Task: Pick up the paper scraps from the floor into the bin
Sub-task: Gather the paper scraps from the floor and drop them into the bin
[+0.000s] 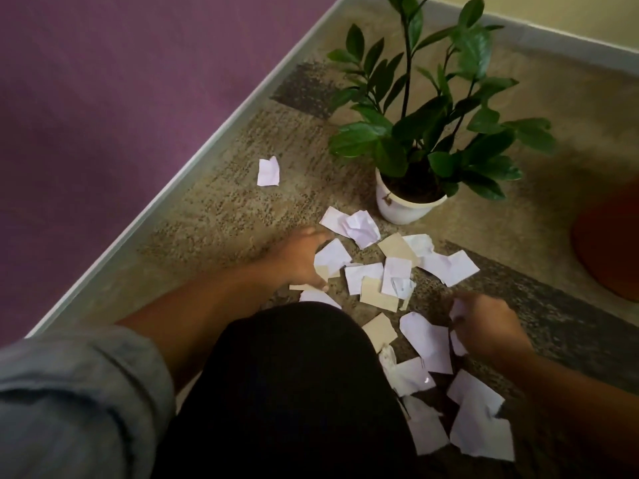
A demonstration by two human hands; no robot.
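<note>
Paper scraps (363,274), white and tan, lie scattered on the carpet (221,209) in front of your knee (294,375), from just beside the potted plant (397,209) back toward your right side. One lone scrap (268,171) sits apart, nearer the purple wall (103,98). Your right hand (484,328) has its fingers curled round one of the white pieces. Your left hand (299,261) is down on the pile's left edge with a white piece between thumb and fingers; blur hides whether it grips. A reddish-brown round object (608,243) lies at the far right.
</note>
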